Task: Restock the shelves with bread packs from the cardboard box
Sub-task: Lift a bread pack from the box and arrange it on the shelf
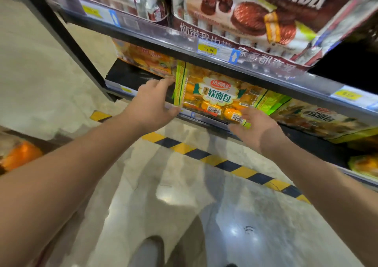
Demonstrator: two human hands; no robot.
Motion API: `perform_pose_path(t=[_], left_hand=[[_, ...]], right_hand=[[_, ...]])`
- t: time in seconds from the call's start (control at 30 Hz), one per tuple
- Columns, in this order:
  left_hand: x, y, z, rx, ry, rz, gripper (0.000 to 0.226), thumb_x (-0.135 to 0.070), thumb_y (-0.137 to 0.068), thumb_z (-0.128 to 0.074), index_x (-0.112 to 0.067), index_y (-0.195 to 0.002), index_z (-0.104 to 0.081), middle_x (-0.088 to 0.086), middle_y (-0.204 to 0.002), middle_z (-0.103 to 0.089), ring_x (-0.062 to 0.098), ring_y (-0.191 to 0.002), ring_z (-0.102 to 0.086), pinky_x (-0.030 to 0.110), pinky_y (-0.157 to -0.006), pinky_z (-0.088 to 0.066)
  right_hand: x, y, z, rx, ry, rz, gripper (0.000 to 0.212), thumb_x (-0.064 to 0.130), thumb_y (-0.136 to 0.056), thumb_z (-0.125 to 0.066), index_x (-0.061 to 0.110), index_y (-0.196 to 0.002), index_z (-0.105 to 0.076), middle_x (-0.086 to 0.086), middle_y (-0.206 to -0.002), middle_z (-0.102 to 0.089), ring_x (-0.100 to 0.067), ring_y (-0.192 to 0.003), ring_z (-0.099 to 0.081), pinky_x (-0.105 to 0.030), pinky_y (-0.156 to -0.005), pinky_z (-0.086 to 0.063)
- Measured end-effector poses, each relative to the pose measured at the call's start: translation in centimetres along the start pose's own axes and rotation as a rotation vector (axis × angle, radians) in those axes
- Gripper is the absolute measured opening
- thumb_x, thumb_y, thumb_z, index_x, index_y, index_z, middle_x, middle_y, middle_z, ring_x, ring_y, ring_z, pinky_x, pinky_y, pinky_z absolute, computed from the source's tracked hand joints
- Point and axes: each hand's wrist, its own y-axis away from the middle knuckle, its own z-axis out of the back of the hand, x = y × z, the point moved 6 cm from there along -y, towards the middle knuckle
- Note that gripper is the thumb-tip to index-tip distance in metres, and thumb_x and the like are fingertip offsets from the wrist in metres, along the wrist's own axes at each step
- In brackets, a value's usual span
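Nearest, above the pale floor [184, 205]: both bare forearms stretched forward and up. Spans the left short end of the bread pack [214, 95] with the left hand [151, 103], fingers [163, 82] spread up the seam, thumb curled under the bottom corner. Meets the pack's lower right corner with the right hand [255, 127], fingertips loosely bent against the wrapper; propping or pinching, hard to say through the blur. Lies straight ahead of both hands and between them, long axis left to right along the shelf lip [194, 115], face tilted toward the camera, bottom edge at the front of the shelf. Judged: calls for a push straight back, away from the body, both ends together to avoid skewing. Beyond: a matching pack [319, 121] just beside on the right, an orange pack [147, 60] behind on the left, dark shelf board [126, 72] showing there, chocolate pie bags [245, 15] on the shelf above
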Motion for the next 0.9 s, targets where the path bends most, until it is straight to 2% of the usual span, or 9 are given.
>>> perform_pose_path(t=[0.13, 0.3, 0.37, 0.47, 0.53, 0.6, 0.7, 0.83, 0.9], left_hand=[[-1.1, 5.6, 7.3, 0.009, -0.215, -0.049, 0.077, -0.042, -0.093, -0.075, -0.015, -0.158, -0.043, 0.017, -0.154, -0.046, 0.040, -0.142, -0.041, 0.053, -0.116, -0.039], [-3.7, 15.8, 17.7, -0.031, -0.283, -0.011, 0.070, -0.042, -0.081, -0.074, -0.010, -0.141, -0.060, 0.020, -0.141, -0.057, 0.046, -0.131, -0.052, 0.056, -0.108, -0.044], [-4.2, 20.3, 21.5, -0.047, -0.315, 0.062, 0.072, -0.041, -0.075, -0.085, -0.014, -0.138, -0.063, 0.018, -0.140, -0.059, 0.045, -0.133, -0.054, 0.057, -0.108, -0.046], [-2.6, 26.5, 26.5, -0.050, -0.318, 0.240, 0.075, -0.040, -0.057, -0.097, -0.018, -0.124, -0.071, 0.017, -0.130, -0.066, 0.045, -0.121, -0.063, 0.061, -0.097, -0.052], [-1.1, 30.7, 30.0, -0.048, -0.304, 0.366, 0.075, -0.044, -0.067, -0.093, -0.019, -0.132, -0.067, 0.018, -0.137, -0.062, 0.045, -0.127, -0.059, 0.064, -0.106, -0.047], [0.1, 34.9, 33.7, -0.062, -0.247, 0.476, 0.075, -0.049, -0.083, -0.080, -0.022, -0.148, -0.054, 0.017, -0.153, -0.048, 0.042, -0.143, -0.044, 0.062, -0.119, -0.033], [2.6, 40.6, 38.0, -0.102, -0.204, 0.631, 0.072, -0.046, -0.094, -0.069, -0.020, -0.156, -0.043, 0.016, -0.165, -0.031, 0.039, -0.153, -0.028, 0.056, -0.126, -0.019], [7.2, 47.0, 40.5, -0.163, -0.125, 0.774, 0.075, -0.045, -0.081, -0.081, -0.014, -0.146, -0.058, 0.023, -0.154, -0.048, 0.047, -0.143, -0.042, 0.064, -0.119, -0.032], [9.5, 49.7, 41.0, -0.154, -0.087, 0.836, 0.075, -0.046, -0.083, -0.080, -0.018, -0.148, -0.055, 0.020, -0.156, -0.046, 0.044, -0.146, -0.040, 0.061, -0.119, -0.033]], right_hand=[[9.4, 6.0, 4.0, 0.031, 0.223, 0.297, 0.063, 0.043, -0.097, -0.062, 0.023, -0.153, -0.041, -0.005, -0.152, -0.046, -0.027, -0.142, -0.040, -0.037, -0.114, -0.035], [21.2, 15.2, 9.4, -0.013, 0.413, 0.575, 0.056, 0.035, -0.093, -0.067, 0.022, -0.145, -0.050, -0.003, -0.144, -0.050, -0.028, -0.135, -0.045, -0.041, -0.109, -0.037], [25.8, 19.1, 10.8, -0.039, 0.447, 0.686, 0.055, 0.033, -0.087, -0.073, 0.022, -0.138, -0.055, -0.003, -0.136, -0.054, -0.028, -0.129, -0.049, -0.044, -0.106, -0.040], [32.0, 24.1, 11.6, 0.007, 0.522, 0.818, 0.060, 0.033, -0.084, -0.076, 0.022, -0.140, -0.057, -0.004, -0.139, -0.055, -0.028, -0.132, -0.050, -0.043, -0.107, -0.040], [35.8, 27.0, 12.0, 0.051, 0.552, 0.878, 0.061, 0.033, -0.085, -0.075, 0.022, -0.142, -0.055, -0.005, -0.143, -0.053, -0.028, -0.136, -0.047, -0.044, -0.110, -0.039], [39.5, 29.8, 12.3, 0.089, 0.551, 0.919, 0.061, 0.031, -0.083, -0.076, 0.023, -0.140, -0.056, -0.005, -0.143, -0.052, -0.030, -0.136, -0.048, -0.046, -0.110, -0.040], [44.8, 33.8, 12.0, 0.134, 0.546, 0.962, 0.060, 0.032, -0.084, -0.076, 0.023, -0.140, -0.056, -0.006, -0.144, -0.052, -0.031, -0.135, -0.048, -0.046, -0.109, -0.041], [51.2, 38.0, 9.4, 0.192, 0.522, 1.043, 0.059, 0.031, -0.084, -0.075, 0.022, -0.139, -0.057, -0.007, -0.142, -0.055, -0.032, -0.132, -0.052, -0.046, -0.107, -0.042], [54.0, 39.3, 7.2, 0.238, 0.560, 1.089, 0.058, 0.032, -0.085, -0.074, 0.021, -0.140, -0.057, -0.007, -0.142, -0.054, -0.032, -0.132, -0.052, -0.045, -0.107, -0.041]])
